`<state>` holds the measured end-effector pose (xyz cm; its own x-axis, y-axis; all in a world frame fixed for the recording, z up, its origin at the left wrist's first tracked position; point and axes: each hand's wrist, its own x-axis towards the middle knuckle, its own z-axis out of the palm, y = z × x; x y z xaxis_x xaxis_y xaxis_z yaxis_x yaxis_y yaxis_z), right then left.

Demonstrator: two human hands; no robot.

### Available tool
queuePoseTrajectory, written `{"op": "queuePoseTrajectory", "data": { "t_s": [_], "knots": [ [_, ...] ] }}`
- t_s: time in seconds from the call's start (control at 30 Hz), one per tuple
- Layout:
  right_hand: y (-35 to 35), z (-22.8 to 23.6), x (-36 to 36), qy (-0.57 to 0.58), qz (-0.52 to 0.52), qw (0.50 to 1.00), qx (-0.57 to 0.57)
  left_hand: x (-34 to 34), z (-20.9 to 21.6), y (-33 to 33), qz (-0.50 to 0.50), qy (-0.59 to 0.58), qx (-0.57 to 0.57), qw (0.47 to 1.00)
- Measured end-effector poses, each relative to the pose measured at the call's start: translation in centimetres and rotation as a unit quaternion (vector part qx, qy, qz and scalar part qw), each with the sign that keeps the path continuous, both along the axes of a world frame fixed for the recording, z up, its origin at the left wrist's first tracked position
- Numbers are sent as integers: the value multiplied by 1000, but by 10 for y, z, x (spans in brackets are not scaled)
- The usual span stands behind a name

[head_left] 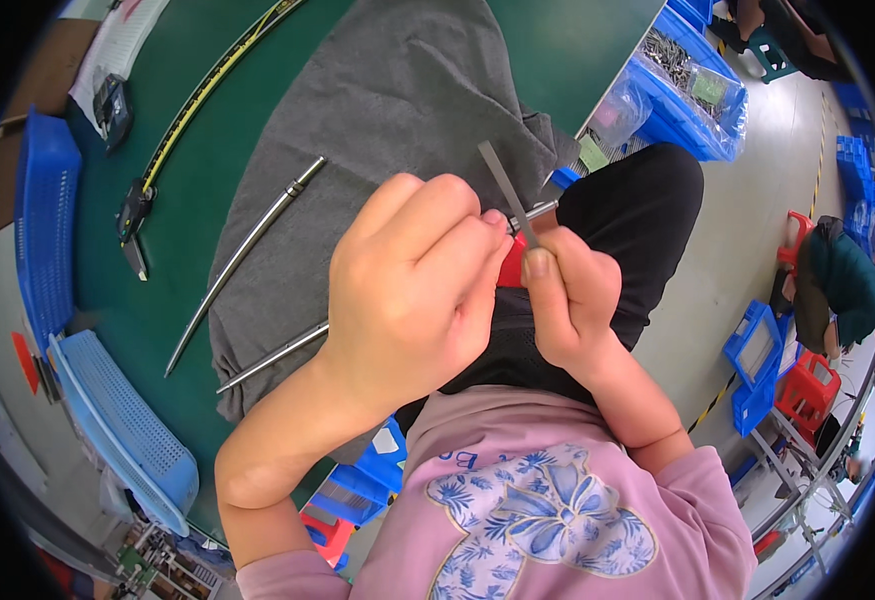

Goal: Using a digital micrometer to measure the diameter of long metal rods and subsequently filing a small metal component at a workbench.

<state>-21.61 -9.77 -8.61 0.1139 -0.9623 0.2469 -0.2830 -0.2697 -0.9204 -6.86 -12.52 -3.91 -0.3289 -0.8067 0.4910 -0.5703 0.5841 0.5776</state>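
My left hand (407, 280) is closed in a fist around a slim metal rod (275, 358). The rod's far end comes out past the fingers toward my right hand. Between thumb and fingers, my right hand (572, 295) pinches a flat grey metal strip, like a small file (503, 185). The strip crosses the rod's end; whether they touch, I cannot tell. A second metal rod (247, 245), pointed at one end and grooved near the other, lies across the grey cloth (387, 110) and the green table (192, 200). Something red (511, 265) shows between my hands, its kind unclear.
A caliper (135, 208) with a long yellow-edged scale lies at the far left, near a small black device (113, 110). Blue baskets (49, 215) line the left edge. At right, a blue bin (692, 120) holds small metal parts. Red stools (807, 390) stand farther off.
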Motion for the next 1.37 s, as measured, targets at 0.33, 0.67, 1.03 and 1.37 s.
{"op": "queuePoseTrajectory", "data": {
  "t_s": [0.33, 0.67, 1.03, 1.37],
  "knots": [
    [9, -7, -3, -1, -17, 1000, -9, -1, 1, 0, -5, -9, 26, 1000],
    [-2, 5, 0, 14, -6, 1000, -2, -1, 1, 0, 5, -1, 28, 1000],
    [9, 5, -3, 21, -12, 999, 32, -1, 1, -1, 6, 11, 27, 1000],
    [14, 6, -7, 31, 16, 998, 43, -1, 1, 2, 7, 10, 35, 999]
  ]
}}
